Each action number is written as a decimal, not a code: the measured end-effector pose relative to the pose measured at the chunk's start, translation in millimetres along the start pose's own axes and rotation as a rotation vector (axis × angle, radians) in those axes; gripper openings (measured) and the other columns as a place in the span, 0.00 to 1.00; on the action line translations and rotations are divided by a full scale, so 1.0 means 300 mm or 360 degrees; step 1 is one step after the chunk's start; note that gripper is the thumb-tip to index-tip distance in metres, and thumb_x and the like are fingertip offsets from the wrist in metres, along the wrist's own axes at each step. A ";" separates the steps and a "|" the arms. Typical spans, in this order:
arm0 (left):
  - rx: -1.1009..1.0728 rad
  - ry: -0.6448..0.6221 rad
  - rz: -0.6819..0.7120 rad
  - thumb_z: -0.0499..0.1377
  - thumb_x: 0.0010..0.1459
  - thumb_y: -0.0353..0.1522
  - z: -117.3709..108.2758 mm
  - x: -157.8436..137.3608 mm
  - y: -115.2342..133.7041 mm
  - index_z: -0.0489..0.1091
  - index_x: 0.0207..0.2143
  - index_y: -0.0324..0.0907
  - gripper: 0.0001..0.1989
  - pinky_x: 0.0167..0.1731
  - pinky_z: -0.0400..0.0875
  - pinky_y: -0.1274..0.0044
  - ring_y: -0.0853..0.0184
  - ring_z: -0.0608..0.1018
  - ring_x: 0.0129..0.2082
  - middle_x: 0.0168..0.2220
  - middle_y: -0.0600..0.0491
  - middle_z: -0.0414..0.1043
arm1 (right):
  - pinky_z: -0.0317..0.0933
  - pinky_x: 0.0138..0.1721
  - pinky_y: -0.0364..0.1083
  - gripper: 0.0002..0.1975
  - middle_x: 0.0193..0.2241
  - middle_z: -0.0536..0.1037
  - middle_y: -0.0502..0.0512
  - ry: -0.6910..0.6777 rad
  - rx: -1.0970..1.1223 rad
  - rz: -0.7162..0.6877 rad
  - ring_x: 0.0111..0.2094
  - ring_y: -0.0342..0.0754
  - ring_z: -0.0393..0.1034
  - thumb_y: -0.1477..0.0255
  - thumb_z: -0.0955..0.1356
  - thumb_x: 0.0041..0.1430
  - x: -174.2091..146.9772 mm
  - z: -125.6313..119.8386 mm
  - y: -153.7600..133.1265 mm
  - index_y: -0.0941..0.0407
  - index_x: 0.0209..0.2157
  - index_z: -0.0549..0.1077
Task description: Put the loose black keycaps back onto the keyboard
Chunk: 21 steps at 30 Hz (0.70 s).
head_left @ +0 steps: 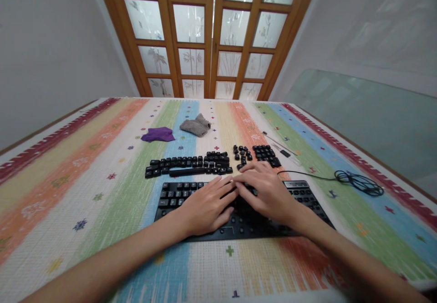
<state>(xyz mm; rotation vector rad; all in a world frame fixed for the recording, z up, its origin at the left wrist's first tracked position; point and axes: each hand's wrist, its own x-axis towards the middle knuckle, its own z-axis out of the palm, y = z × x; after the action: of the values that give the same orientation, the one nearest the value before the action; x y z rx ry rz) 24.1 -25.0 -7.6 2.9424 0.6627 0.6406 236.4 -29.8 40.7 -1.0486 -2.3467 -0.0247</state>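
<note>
A black keyboard (pixel 174 198) lies on the striped table near me, with some key sockets bare along its lower part. My left hand (pixel 205 205) rests palm down on its middle, fingers pointing right. My right hand (pixel 268 191) lies over the keyboard's upper middle, its fingertips meeting those of the left. Whether either hand pinches a keycap is hidden. Loose black keycaps (pixel 189 164) are laid out in rows just beyond the keyboard, with two more groups of keycaps (pixel 256 153) to the right.
A purple cloth (pixel 158 134) and a grey cloth (pixel 195 125) lie farther back. A thin tool (pixel 277 144) lies at the right, and the keyboard's coiled black cable (pixel 358 182) beyond it. A wooden glazed door (pixel 208 34) stands behind the table.
</note>
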 end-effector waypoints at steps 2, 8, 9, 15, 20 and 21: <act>0.0033 -0.0071 -0.0014 0.52 0.68 0.35 0.004 0.001 -0.003 0.61 0.62 0.33 0.23 0.65 0.57 0.60 0.53 0.64 0.66 0.64 0.39 0.62 | 0.61 0.48 0.54 0.08 0.36 0.81 0.57 -0.0146 0.0108 0.0080 0.44 0.54 0.70 0.74 0.66 0.64 0.063 0.012 0.046 0.56 0.38 0.78; 0.0021 -0.0228 -0.0014 0.47 0.72 0.41 -0.022 0.010 -0.006 0.59 0.64 0.32 0.27 0.68 0.49 0.64 0.55 0.58 0.69 0.68 0.41 0.56 | 0.61 0.50 0.50 0.08 0.39 0.82 0.57 -0.0358 0.0089 0.0261 0.44 0.53 0.72 0.78 0.68 0.59 0.253 0.124 0.134 0.58 0.38 0.80; -0.0002 -0.0253 -0.0018 0.47 0.72 0.42 -0.029 0.012 -0.007 0.59 0.64 0.32 0.27 0.68 0.47 0.64 0.56 0.59 0.68 0.67 0.41 0.56 | 0.60 0.51 0.51 0.09 0.39 0.82 0.58 -0.0348 0.0059 0.0259 0.45 0.54 0.71 0.78 0.67 0.59 0.278 0.146 0.139 0.59 0.38 0.80; -0.0104 -0.0327 -0.0016 0.45 0.72 0.46 -0.048 0.009 -0.017 0.57 0.66 0.34 0.30 0.69 0.44 0.67 0.58 0.57 0.69 0.68 0.43 0.54 | 0.58 0.51 0.53 0.10 0.38 0.82 0.63 -0.0387 -0.0045 0.0239 0.41 0.55 0.71 0.76 0.67 0.59 0.377 0.242 0.155 0.61 0.37 0.81; -0.0121 -0.0323 -0.0008 0.44 0.70 0.51 -0.042 -0.002 -0.011 0.52 0.68 0.32 0.36 0.70 0.39 0.66 0.59 0.52 0.71 0.70 0.42 0.48 | 0.57 0.48 0.52 0.09 0.36 0.83 0.61 -0.0446 -0.0088 0.0249 0.39 0.54 0.69 0.77 0.67 0.58 0.406 0.273 0.178 0.60 0.34 0.82; -0.0120 -0.0319 -0.0005 0.44 0.70 0.51 -0.041 -0.003 -0.010 0.52 0.67 0.32 0.36 0.70 0.39 0.66 0.59 0.52 0.71 0.70 0.42 0.48 | 0.57 0.48 0.51 0.09 0.36 0.83 0.61 -0.0458 -0.0088 0.0249 0.39 0.54 0.69 0.78 0.67 0.58 0.408 0.278 0.183 0.59 0.33 0.82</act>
<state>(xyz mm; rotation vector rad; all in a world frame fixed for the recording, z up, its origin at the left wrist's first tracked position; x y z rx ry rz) 17.2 -23.2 2.9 2.8829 0.6090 0.3547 168.3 111.2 20.7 -1.3368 -2.5206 0.1293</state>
